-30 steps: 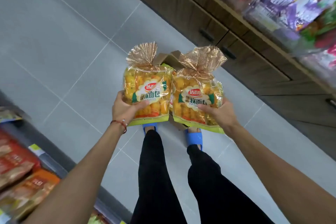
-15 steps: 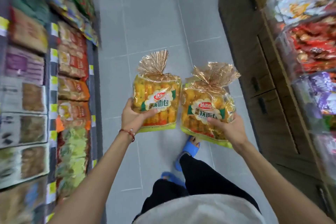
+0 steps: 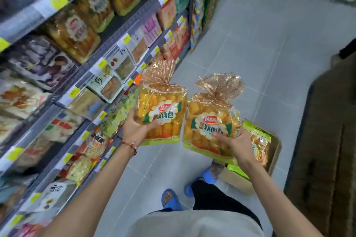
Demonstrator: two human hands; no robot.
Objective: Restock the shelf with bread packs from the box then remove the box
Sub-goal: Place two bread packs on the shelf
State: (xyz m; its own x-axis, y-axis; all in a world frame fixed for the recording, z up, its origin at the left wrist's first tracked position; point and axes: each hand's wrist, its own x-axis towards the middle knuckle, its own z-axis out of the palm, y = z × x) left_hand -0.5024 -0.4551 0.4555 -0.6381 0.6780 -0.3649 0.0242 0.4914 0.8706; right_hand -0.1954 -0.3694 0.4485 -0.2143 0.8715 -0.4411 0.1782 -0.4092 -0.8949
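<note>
While the person stands in the aisle, the shelf (image 3: 23,23) fills the left side, its tiers packed with wrapped goods behind yellow price tags. Grey floor (image 3: 260,44) runs ahead and to the right. The box (image 3: 236,182) sits open on the floor by the right foot, with more packs (image 3: 258,138) standing inside it. 2 bread packs are held upright side by side above the floor, their gold tops fanned out. The left pack (image 3: 161,113) is near the shelf's lower tiers and the right pack (image 3: 210,127) is in front of the box; whether the 2 touch is unclear. The left hand (image 3: 134,131) grips its pack at the lower left corner, thumb across the front. The right hand (image 3: 237,144) grips its pack at the lower right, thumb on the label. Blue slippers (image 3: 171,200) show below. A red bracelet (image 3: 131,145) circles the left wrist.
</note>
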